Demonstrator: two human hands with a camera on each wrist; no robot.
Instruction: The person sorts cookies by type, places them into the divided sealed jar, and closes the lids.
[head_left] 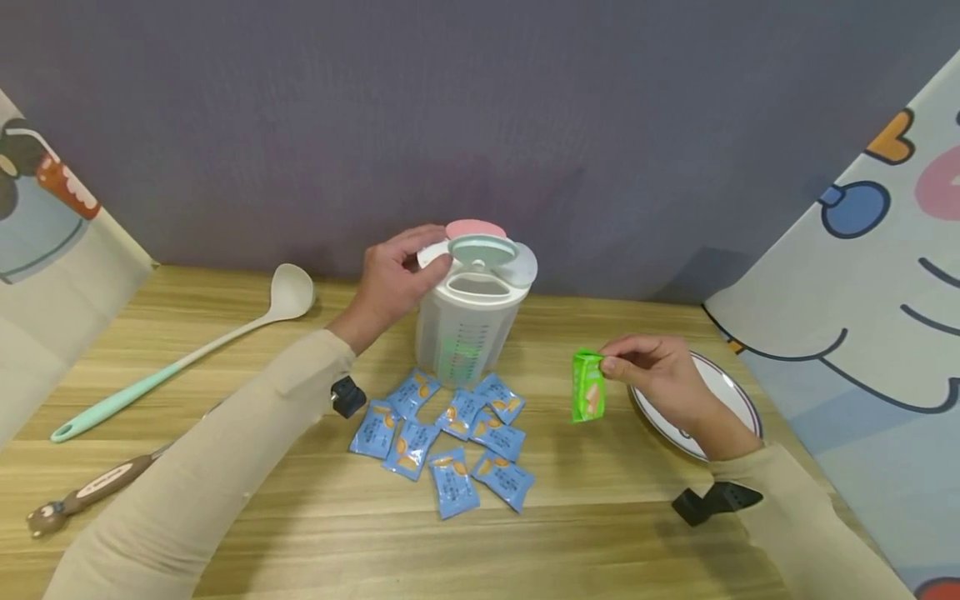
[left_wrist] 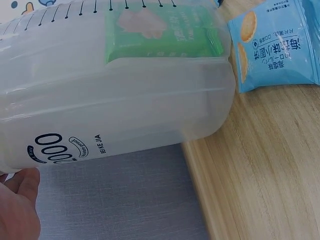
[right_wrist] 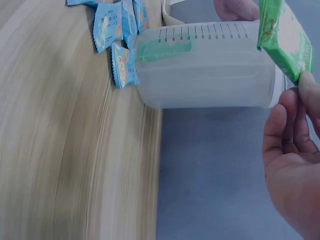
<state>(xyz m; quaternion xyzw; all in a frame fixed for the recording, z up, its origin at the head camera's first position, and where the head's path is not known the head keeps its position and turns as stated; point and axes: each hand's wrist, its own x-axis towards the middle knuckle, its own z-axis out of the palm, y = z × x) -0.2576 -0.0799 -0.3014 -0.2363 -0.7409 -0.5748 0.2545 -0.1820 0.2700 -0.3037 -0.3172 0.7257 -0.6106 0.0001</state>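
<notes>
My left hand (head_left: 393,279) holds the white lid of a clear plastic storage canister (head_left: 431,329) by its left edge, thumb on top. One pour hole in the lid is uncovered, its green flap (head_left: 483,249) tilted up behind it. Inside the canister, against the wall near the bottom, lies a green snack packet (left_wrist: 165,32). Out to the right of the canister, my right hand (head_left: 663,379) pinches a second green snack packet (head_left: 588,387) by its upper corner, clear of the table. Several blue cracker packets (head_left: 452,483) lie scattered in front of the canister.
A white plate (head_left: 731,392) with a dark rim line sits partly behind the right hand. On the left lie a ladle (head_left: 225,337) with a mint handle and a brown bear-ended utensil (head_left: 108,486), partly under the left sleeve. A grey wall (head_left: 600,150) stands behind the canister.
</notes>
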